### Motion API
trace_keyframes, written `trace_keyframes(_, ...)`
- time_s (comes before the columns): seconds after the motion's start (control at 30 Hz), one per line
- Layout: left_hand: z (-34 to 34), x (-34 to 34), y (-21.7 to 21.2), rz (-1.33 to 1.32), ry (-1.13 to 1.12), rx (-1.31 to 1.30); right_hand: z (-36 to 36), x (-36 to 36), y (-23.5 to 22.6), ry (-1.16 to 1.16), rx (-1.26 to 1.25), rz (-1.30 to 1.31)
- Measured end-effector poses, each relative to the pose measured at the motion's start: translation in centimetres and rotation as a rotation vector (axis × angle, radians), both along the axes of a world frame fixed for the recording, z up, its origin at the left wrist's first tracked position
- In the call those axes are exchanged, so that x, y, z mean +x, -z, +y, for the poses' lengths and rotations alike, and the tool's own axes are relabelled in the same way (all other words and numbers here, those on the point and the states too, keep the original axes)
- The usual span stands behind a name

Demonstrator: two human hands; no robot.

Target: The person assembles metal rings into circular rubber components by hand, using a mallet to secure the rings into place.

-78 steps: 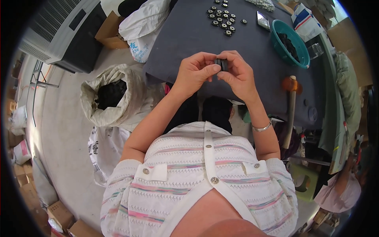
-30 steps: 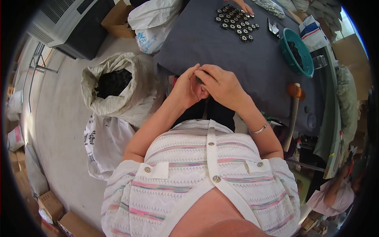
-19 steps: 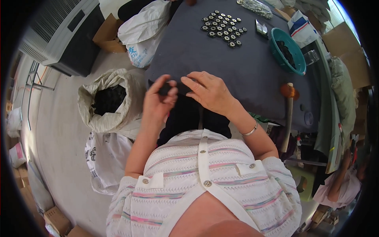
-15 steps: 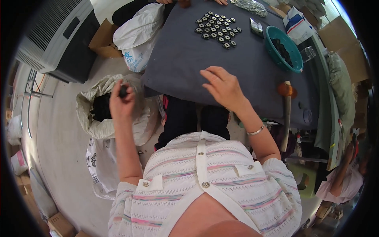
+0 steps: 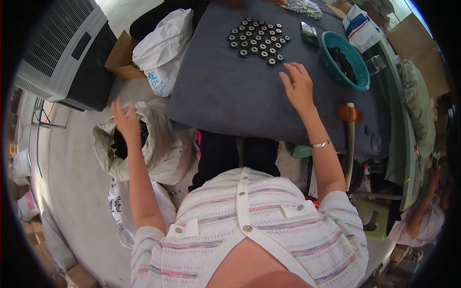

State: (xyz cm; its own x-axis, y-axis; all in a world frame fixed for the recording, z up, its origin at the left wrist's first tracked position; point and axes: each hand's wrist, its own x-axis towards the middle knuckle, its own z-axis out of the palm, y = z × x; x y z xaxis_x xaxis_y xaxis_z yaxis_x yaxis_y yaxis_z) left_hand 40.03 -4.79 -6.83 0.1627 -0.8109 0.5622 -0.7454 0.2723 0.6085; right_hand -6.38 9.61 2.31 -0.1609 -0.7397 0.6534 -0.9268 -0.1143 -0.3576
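Over the mouth of a pale woven sack (image 5: 108,156), my left hand (image 5: 127,124) is open, its fingers apart and slightly smeared. Dark pieces show inside the sack; my hand hides part of them. My right hand (image 5: 298,87) hovers above the dark grey tabletop (image 5: 216,96), fingers stretched and nothing visible in them. Just beyond its fingertips lies a cluster of small black wheels with silvery centres (image 5: 264,46), several in loose rows.
A teal basket (image 5: 323,57) with black pieces stands right, near a phone (image 5: 309,34) and a glass jar (image 5: 375,64). A mallet (image 5: 350,120) lies at the table's right. A white bag (image 5: 161,53) and an air cooler (image 5: 86,57) are left. Another person's hand (image 5: 276,2) shows at the far edge.
My left hand has moved left over the sack and opened; the black piece it held is gone from it. My right hand has shifted right and farther out, toward the wheels.
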Motion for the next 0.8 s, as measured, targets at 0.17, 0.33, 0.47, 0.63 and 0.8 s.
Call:
trace_keyframes(0.17, 1.0, -16.2, -8.4, -0.155, 0.490, -0.193, -6.7, -1.5, 1.6, 0.055, 0.076, 0.205)
trace_keyframes(0.33, -1.7, -28.5, -8.3, -0.408, 0.697, -0.157, -10.7, -1.4, 3.3, 0.130, 0.329, 0.346)
trace_keyframes(0.47, -4.1, -33.3, -6.8, -0.645, 0.715, 0.062, -10.9, -0.8, 3.0, 0.169, 0.632, 0.326)
trace_keyframes(0.63, -4.5, -34.4, -5.8, -0.769, 0.788, 0.176, -8.7, -2.1, 3.5, 0.073, 0.598, 0.311)
trace_keyframes(0.8, -2.5, -33.3, -5.2, -0.746, 0.897, 0.103, -4.1, -1.6, 2.8, 0.027, 0.612, 0.323)
